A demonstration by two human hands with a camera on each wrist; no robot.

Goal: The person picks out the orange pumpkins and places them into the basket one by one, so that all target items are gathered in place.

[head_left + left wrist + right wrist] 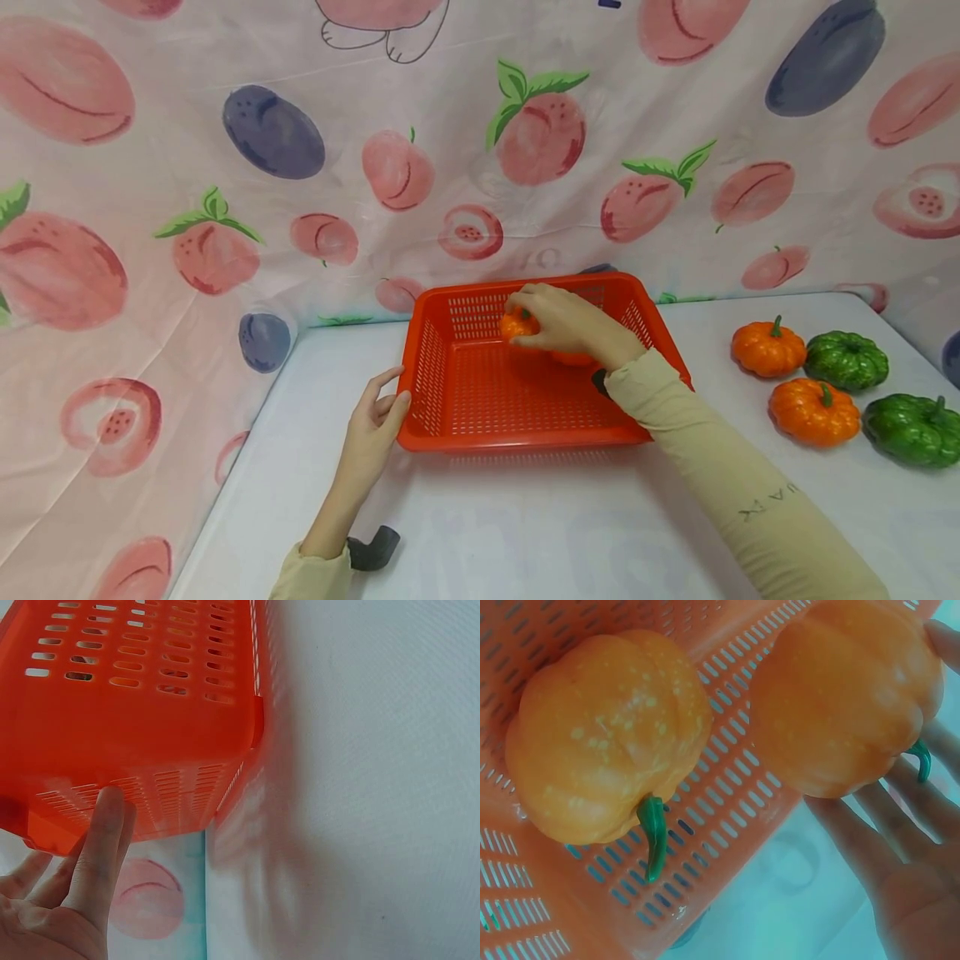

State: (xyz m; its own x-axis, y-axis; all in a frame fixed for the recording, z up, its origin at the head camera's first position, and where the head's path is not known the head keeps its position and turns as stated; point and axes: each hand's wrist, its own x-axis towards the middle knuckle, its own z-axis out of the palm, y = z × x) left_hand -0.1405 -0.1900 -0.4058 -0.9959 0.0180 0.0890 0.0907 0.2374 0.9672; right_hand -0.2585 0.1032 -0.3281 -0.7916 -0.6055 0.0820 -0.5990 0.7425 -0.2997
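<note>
The step in hand appears to be handling an ornamental orange pumpkin inside the red plastic basket (498,437); whether it is being set down or picked up cannot be told from this moment. The right hand (564,319) grasps that orange pumpkin (516,327), fingers wrapped over its far side and thumb on the near side. Seen from the head camera, it sits at about eleven o'clock from the basket's middle, within the walls; whether its base touches the floor is hidden. A second orange pumpkin (604,739) is in the basket at four o'clock from the held one, partly covered by the right hand in the head view, its green stem pointing to about six o'clock in the right wrist view.

The left hand (377,423) grasps nothing: its fingers lie fairly straight against the outside of the basket at about eight o'clock, which probably steadies it on the white table (517,533).

Outside the basket, at three o'clock, stand four more pumpkins near one another: a rear orange one (768,348), a front orange one (813,413), a rear green one (847,361) and a front green one (911,431).

If the held pumpkin is to stay in the basket, the next move calls for resting it stably on the floor, clear of its neighbour, before the fingers loosen, with the left hand keeping the basket from sliding
</note>
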